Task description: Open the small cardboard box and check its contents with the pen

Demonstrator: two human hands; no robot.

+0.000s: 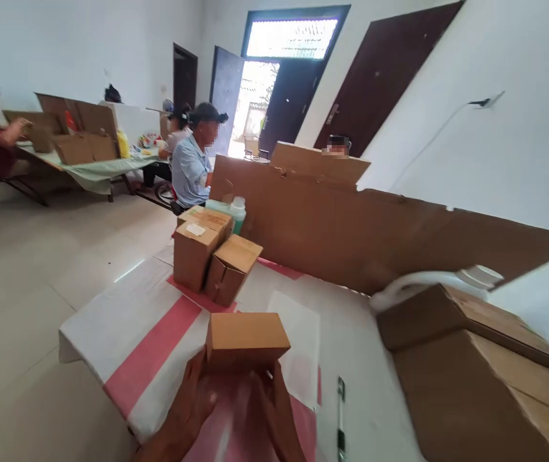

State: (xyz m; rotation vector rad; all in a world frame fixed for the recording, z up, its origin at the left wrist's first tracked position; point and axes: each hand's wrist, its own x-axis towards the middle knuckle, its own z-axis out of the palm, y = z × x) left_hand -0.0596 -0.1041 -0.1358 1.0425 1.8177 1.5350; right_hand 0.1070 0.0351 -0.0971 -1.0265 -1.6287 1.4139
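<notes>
You hold a small closed brown cardboard box (246, 338) low in the middle of the view, just above the near edge of the bench (125, 314), which is covered in a white cloth with broad red stripes. Your left hand (188, 410) grips the box from its lower left side, its fingers curled against the cardboard; your right hand (277, 410) meets it from the lower right, its fingers pressed to the bottom edge. Both hands are closed on the box, and it sits level between them with its long side facing you. Farther back on the bench, well apart from your hands, three similar small brown boxes (211, 256) stand clustered, one tilted against another, with a white-capped pale green bottle (236, 212) just behind them. A tall brown cardboard sheet (351, 224) stands along the far side. To your right lies a large open brown carton (476, 385), and a dark pen (340, 410) rests on the cloth between it and your right hand. Other people sit at another bench in the background.
</notes>
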